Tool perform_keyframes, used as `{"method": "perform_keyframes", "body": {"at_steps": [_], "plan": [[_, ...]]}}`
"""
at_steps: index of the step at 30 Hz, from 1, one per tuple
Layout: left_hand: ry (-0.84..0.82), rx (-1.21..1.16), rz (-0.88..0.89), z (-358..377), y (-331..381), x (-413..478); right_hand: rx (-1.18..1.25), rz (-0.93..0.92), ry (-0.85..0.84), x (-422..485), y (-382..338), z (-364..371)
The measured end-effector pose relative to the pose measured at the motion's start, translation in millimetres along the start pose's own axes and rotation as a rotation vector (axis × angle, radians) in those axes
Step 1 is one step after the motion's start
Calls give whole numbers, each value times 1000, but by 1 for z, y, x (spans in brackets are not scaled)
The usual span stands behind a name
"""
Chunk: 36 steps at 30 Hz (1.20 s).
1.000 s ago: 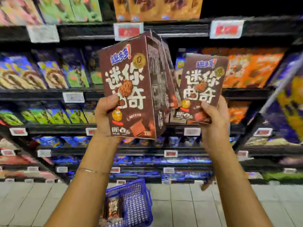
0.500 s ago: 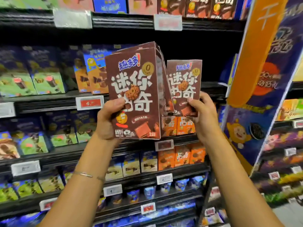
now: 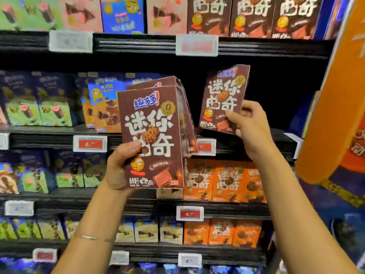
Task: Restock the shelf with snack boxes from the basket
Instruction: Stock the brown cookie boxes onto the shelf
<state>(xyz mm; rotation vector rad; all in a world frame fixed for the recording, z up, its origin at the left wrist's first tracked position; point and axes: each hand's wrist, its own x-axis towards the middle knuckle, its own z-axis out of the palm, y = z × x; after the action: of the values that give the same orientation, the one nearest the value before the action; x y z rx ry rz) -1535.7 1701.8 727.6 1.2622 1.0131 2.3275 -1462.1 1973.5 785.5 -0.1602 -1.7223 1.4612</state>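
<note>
The stack of boxes [image 3: 152,139] is chocolate brown, with big white letters, a blue brand word and a spotted biscuit picture. The single box [image 3: 223,99] has the same print. The lower boxes [image 3: 227,180] are orange. The shelf rails [image 3: 256,46] are black; the price tags [image 3: 90,143] look white with red, though blurred.
</note>
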Motion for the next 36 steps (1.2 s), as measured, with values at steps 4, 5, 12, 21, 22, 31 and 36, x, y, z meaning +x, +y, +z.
{"method": "perform_keyframes", "body": {"at_steps": [4,5,12,21,22,31,36], "plan": [[50,49,26,11,-3,3,-178,80,-89,47,11,10],[54,47,7,11,-4,5,-237,102,-120,58,15,14],[53,94,-2,18,3,30,-776,157,-218,128,38,39],[-7,86,-81,25,-2,47,-938,70,-212,182,74,59],[-7,82,-85,25,-2,48,-928,74,-215,185,75,60],[18,101,-99,20,2,53,-829,88,-285,191,78,70],[19,98,-97,18,3,53,-793,124,-269,173,52,71]]}}
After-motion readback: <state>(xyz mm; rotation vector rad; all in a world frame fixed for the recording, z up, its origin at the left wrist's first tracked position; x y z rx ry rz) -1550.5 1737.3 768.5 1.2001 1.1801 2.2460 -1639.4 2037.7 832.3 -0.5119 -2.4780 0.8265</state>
